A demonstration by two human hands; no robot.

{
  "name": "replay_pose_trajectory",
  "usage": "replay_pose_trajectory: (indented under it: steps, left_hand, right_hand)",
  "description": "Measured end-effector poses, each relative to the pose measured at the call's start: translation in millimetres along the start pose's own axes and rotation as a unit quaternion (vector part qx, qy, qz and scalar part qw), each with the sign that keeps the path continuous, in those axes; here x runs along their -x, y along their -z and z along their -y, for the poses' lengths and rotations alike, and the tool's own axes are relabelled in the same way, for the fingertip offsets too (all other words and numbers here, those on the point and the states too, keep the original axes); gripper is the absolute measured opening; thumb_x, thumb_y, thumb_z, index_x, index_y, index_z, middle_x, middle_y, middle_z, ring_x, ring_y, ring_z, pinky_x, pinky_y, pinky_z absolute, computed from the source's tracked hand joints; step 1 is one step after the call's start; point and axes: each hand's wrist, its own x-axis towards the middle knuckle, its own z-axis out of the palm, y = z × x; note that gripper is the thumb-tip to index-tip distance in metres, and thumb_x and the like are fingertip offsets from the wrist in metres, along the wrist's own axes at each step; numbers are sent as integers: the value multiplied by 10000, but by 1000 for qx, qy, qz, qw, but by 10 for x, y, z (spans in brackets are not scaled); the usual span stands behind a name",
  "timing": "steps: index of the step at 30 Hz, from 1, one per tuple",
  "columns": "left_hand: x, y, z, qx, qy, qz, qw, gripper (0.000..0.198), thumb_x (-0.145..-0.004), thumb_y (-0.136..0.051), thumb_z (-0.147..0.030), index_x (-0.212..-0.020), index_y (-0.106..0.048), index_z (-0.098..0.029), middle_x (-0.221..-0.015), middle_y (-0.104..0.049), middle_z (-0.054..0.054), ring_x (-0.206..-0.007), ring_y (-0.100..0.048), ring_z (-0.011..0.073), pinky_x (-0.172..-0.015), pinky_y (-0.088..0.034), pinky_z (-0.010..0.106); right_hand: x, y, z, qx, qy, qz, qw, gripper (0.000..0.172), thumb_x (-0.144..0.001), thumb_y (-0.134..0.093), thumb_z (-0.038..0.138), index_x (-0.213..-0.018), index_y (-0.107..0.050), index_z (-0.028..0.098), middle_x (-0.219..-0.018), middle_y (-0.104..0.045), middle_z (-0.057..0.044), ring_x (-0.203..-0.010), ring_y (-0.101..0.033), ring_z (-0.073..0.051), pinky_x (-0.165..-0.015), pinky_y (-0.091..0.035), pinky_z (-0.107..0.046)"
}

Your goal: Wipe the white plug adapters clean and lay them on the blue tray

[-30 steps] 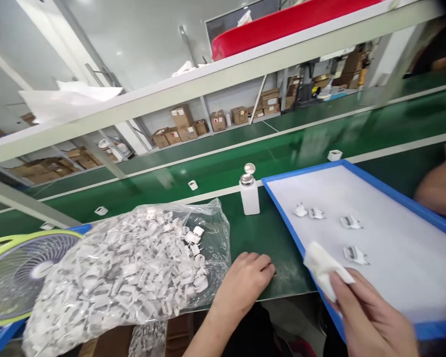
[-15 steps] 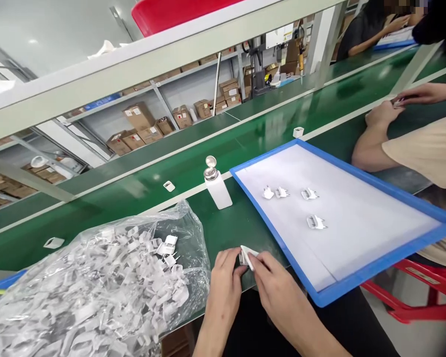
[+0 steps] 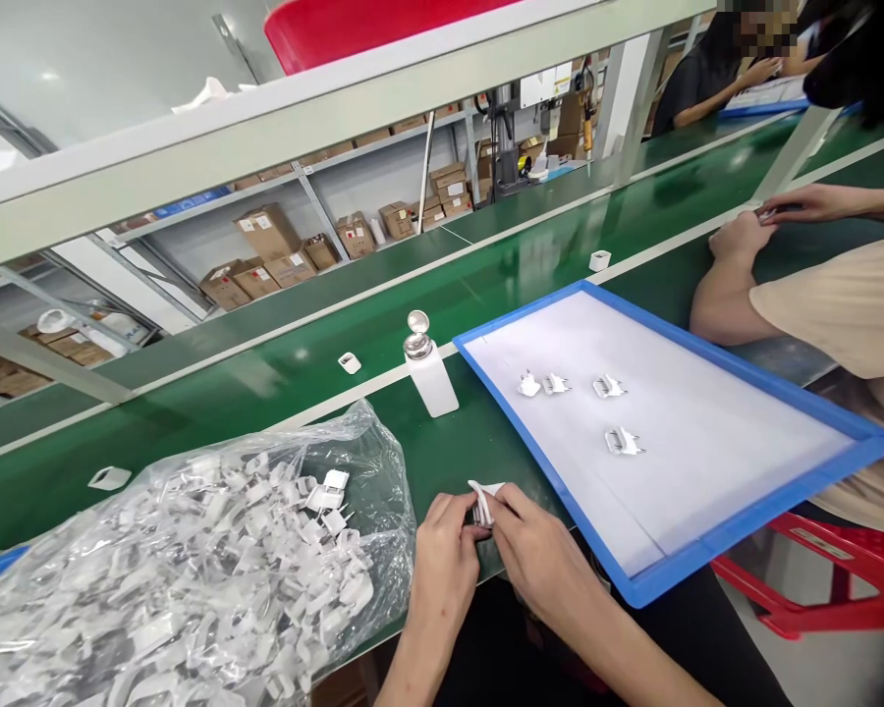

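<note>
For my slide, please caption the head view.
Both hands hold a small white plug part beside a blue tray.

Both hands meet at the near edge of the green counter [image 3: 486,442]: the left hand [image 3: 442,550] pinches a small white plug part [image 3: 480,511] while the right hand [image 3: 541,560] presses a white wipe [image 3: 484,488] against it. A clear bag of plug parts [image 3: 192,579] lies left, a blue-rimmed tray [image 3: 707,545] right.

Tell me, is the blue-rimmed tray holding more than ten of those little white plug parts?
No, the blue-rimmed tray holds only four white plug parts, three in a row and one nearer the person.
</note>
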Motion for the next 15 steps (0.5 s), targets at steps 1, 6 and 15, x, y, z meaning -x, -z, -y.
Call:
replay_pose_trajectory:
  steps: [1,6,15]
  left_hand:
    - [7,-9,0,5,-3,-7,1000,493,-737,-448,89,-1045,-718,-184,-918,-697,59,-860,-666,190,-739,-579,285]
    - [39,-37,21,9,-4,-22,1000,472,-758,-432,82,-1034,-712,-180,-928,-691,66,-858,-668,186,-726,-584,284]
    - [48,-32,2,-1,-26,-25,999,411,-754,-469,67,-986,-677,-202,-937,-669,55,-890,-635,202,-774,-546,319]
  right_hand:
    - [-15,2,10,-1,-7,-2,1000,352,-1027,-338,96,-1183,-648,159,-934,-612,-63,-677,-616,-153,-573,-481,-274]
    - [225,-86,114,-1,12,-18,1000,422,-1031,-296,106,-1347,-575,80,-920,-637,-98,-694,-621,-199,-572,-468,-314]
    - [-73,-21,29,-103,-89,-3,991,323,-1016,-361,150,-911,-666,181,-901,-583,-50,-725,-572,-169,-652,-402,-316]
